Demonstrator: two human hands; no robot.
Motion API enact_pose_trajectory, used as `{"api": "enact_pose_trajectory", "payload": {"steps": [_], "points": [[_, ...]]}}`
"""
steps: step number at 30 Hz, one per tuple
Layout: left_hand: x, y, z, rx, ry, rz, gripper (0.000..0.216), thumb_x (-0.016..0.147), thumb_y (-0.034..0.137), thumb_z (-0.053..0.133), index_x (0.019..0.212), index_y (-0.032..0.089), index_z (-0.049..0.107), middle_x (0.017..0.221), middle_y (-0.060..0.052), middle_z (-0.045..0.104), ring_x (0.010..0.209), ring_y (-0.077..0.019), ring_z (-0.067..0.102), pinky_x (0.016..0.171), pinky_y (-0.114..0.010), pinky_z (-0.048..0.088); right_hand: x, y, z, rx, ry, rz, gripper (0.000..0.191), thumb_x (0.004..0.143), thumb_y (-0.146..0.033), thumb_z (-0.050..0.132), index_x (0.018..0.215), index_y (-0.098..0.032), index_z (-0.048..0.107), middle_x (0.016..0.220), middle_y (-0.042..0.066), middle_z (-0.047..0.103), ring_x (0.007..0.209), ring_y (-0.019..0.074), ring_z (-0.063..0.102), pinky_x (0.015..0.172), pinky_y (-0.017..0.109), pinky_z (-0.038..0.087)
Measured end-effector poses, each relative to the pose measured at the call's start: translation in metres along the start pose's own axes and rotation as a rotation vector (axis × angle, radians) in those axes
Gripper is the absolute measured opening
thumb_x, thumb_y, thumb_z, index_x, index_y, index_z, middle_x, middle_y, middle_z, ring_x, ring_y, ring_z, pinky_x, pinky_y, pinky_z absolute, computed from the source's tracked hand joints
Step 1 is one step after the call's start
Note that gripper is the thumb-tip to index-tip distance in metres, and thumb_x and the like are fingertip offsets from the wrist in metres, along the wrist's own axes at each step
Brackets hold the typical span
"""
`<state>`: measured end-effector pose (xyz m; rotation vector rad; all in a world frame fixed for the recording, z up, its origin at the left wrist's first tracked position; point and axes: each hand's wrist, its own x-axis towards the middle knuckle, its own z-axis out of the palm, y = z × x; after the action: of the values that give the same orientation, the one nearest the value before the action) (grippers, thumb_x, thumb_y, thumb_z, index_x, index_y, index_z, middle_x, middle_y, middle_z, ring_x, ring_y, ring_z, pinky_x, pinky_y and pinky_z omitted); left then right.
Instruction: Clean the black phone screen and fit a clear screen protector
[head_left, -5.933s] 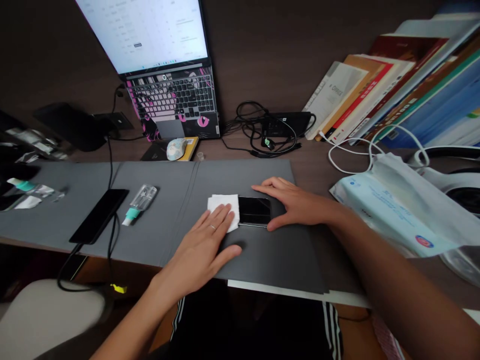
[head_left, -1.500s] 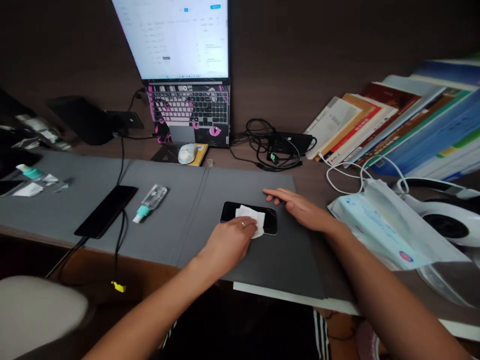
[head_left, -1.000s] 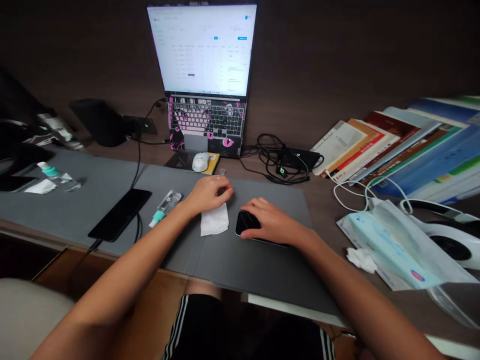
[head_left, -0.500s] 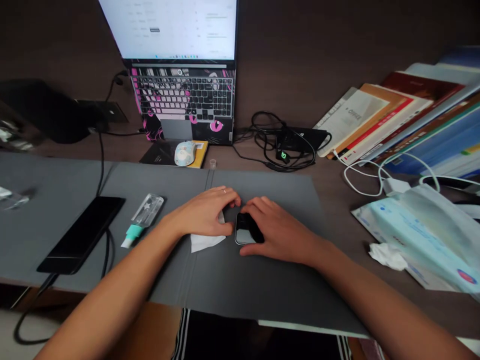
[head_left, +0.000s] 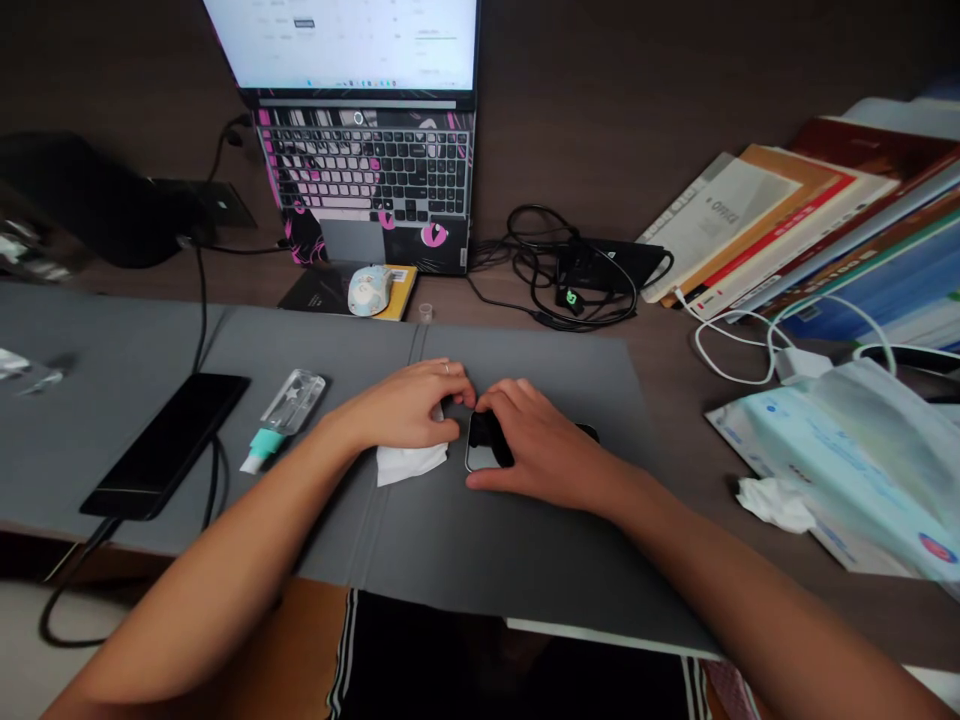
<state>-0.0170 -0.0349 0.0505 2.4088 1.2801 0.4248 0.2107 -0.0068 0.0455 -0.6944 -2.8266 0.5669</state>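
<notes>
A dark phone (head_left: 482, 455) lies flat on the grey mat (head_left: 487, 540), mostly covered by my right hand (head_left: 544, 445), whose fingers curl over its far left end. My left hand (head_left: 401, 408) rests on a folded white wipe (head_left: 411, 464) just left of the phone. Its fingers are bunched, and the tips meet my right fingertips at the phone's far left corner. What the fingertips pinch there is too small to see.
A small spray bottle (head_left: 286, 405) and a second black phone (head_left: 166, 445) with a cable lie to the left. Behind stand a laptop (head_left: 367, 170), a mouse (head_left: 369, 290) and tangled cables (head_left: 577, 285). Right: books (head_left: 787, 230), a tissue pack (head_left: 840, 460), a crumpled tissue (head_left: 772, 500).
My left hand stopped wiping the phone, set the wipe down to its left and came to the phone's corner. My right hand slid over the phone. Since half a second ago, hardly anything moved.
</notes>
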Motion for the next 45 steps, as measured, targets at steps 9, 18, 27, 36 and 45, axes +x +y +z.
{"api": "enact_pose_trajectory", "payload": {"steps": [9,18,27,36,45], "points": [[0.0,-0.002,0.001,-0.023,-0.007,0.03,0.025,0.08,0.018,0.049,0.1,0.018,0.064,0.099,-0.006,0.064,0.098,-0.0239,0.059,0.092,-0.039,0.046,0.003,-0.003,0.003,0.047,0.004,0.071,0.057,0.075,-0.052,0.081,0.112,-0.02,0.05,0.117,0.012,0.053,0.106,0.0316,0.052,0.086,0.044,0.049],[-0.001,-0.005,-0.003,-0.102,-0.021,0.057,0.03,0.093,0.018,0.035,0.098,0.018,0.065,0.104,-0.007,0.065,0.102,-0.0229,0.059,0.096,-0.041,0.044,-0.001,-0.013,-0.003,-0.039,0.059,0.042,0.053,0.076,-0.041,0.083,0.113,-0.019,0.052,0.116,0.012,0.056,0.104,0.0311,0.054,0.087,0.045,0.049],[-0.005,-0.013,-0.005,-0.017,0.161,-0.009,0.035,0.098,0.021,0.03,0.101,0.017,0.064,0.102,-0.008,0.065,0.102,-0.0236,0.058,0.095,-0.041,0.043,-0.019,0.021,-0.058,0.349,0.697,-0.161,0.058,0.082,-0.052,0.078,0.134,-0.033,0.059,0.126,0.007,0.056,0.12,0.0297,0.058,0.108,0.053,0.046],[-0.013,-0.015,-0.011,0.11,0.238,-0.154,0.018,0.093,0.027,0.046,0.094,0.019,0.063,0.09,-0.004,0.064,0.081,-0.0203,0.057,0.073,-0.034,0.042,0.005,0.064,-0.028,0.876,0.804,-0.02,0.066,0.076,-0.062,0.079,0.13,-0.034,0.055,0.142,0.006,0.056,0.141,0.0281,0.048,0.121,0.047,0.037],[-0.016,-0.022,-0.02,0.17,0.197,-0.164,0.026,0.096,0.034,0.046,0.101,0.019,0.067,0.09,-0.006,0.066,0.084,-0.0231,0.061,0.075,-0.036,0.047,-0.05,0.114,-0.044,0.708,0.466,0.067,0.085,0.076,-0.045,0.084,0.149,-0.041,0.04,0.148,0.004,0.054,0.144,0.0274,0.044,0.122,0.053,0.033]]}}
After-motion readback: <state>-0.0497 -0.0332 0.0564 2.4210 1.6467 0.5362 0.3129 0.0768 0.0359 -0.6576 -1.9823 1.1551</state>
